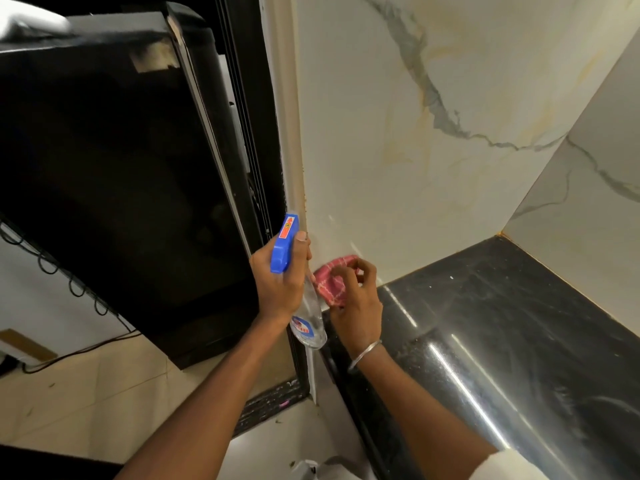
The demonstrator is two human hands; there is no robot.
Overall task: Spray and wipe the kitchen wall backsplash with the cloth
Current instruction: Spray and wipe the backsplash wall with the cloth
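The left hand (278, 285) curls round a clear spray bottle with a blue trigger head (284, 249) (nozzle up), the right hand (358, 306) pinches a bunched red checked cloth (330, 284) beside it, low by the white veined marble backsplash (433, 185) above the glossy black countertop (502, 323).

No wording can be read: the orange sticker (288, 227) on the spray bottle (310, 306) head shows only an arrow, and the round label (300, 328) (blue and red) is too blurred

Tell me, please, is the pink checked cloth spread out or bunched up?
Bunched up: the pink checked cloth is crumpled into a wad, gripped by the right hand.
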